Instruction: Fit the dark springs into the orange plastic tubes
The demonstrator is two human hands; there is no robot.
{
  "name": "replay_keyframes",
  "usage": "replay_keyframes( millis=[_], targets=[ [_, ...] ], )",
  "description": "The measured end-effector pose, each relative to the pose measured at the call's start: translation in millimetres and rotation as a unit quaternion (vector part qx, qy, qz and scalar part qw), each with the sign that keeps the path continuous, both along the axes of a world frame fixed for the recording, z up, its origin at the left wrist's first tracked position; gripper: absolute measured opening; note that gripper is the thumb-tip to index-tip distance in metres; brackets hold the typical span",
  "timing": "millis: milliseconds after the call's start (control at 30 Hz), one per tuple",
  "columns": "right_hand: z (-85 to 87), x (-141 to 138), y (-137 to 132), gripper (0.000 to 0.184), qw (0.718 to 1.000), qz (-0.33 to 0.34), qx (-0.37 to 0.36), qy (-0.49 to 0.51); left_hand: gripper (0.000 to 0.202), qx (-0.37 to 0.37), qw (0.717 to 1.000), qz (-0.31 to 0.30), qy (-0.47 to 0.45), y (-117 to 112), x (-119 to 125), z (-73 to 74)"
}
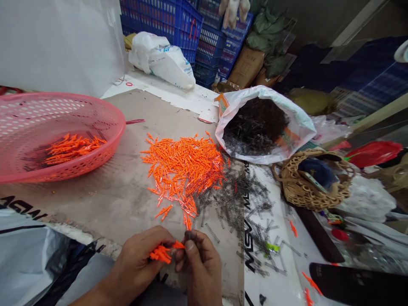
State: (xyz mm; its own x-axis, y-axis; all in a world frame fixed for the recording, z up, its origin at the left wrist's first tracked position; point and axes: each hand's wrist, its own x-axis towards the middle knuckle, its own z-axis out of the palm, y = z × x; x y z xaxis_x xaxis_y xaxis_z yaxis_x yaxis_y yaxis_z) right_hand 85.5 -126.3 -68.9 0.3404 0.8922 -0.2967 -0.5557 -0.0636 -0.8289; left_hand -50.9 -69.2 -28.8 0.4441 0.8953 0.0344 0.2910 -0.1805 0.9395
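My left hand is closed around several small orange plastic pieces, long and clip-like. One more orange piece sticks out from its fingertips toward my right hand. Thumb and fingers of that right hand are pinched together at the tip of this piece; whatever lies between them is hidden. Just beyond both hands spreads a heap of the same orange pieces. Loose dark coil springs lie scattered to the right of the heap, some overlapping its edge.
At left stands a pink perforated basket containing orange pieces and dark springs. A white sack full of dark springs lies open at back right, near a woven basket. Blue crates are stacked behind. A black flat object lies at right.
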Motion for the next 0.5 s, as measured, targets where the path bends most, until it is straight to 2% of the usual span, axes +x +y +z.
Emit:
replay_keyframes(
  millis=[67,133,233,300,367,400,500],
  targets=[
    [1.2,2.0,-1.0,0.024,0.999,0.021,-0.002,-0.047,0.008,-0.084,0.995,-0.019,-0.042,1.2,2.0,2.4],
    [2.5,4.2,-2.2,0.024,0.993,0.031,0.005,-0.113,0.016,-0.209,0.970,-0.031,-0.117,3.1,4.4,5.4],
    [6.0,6.4,-3.0,0.020,0.967,0.021,0.042,-0.250,0.025,-0.383,0.896,-0.046,-0.220,5.5,7.0,9.3],
    [9.6,7.6,-1.9,0.019,0.941,0.009,0.071,-0.330,0.020,-0.467,0.848,-0.068,-0.241,6.3,7.0,10.0],
    [13.7,9.4,-0.1,0.018,0.923,-0.004,0.086,-0.376,0.013,-0.518,0.814,-0.081,-0.248,6.6,5.7,8.1],
    [15.8,10.5,0.7,0.018,0.917,-0.015,0.088,-0.388,0.014,-0.530,0.806,-0.079,-0.252,6.8,4.8,6.4],
    [21.2,13.7,1.4,0.015,0.909,-0.035,0.100,-0.402,0.021,-0.527,0.812,-0.070,-0.242,8.0,1.8,1.3]
  ],
)
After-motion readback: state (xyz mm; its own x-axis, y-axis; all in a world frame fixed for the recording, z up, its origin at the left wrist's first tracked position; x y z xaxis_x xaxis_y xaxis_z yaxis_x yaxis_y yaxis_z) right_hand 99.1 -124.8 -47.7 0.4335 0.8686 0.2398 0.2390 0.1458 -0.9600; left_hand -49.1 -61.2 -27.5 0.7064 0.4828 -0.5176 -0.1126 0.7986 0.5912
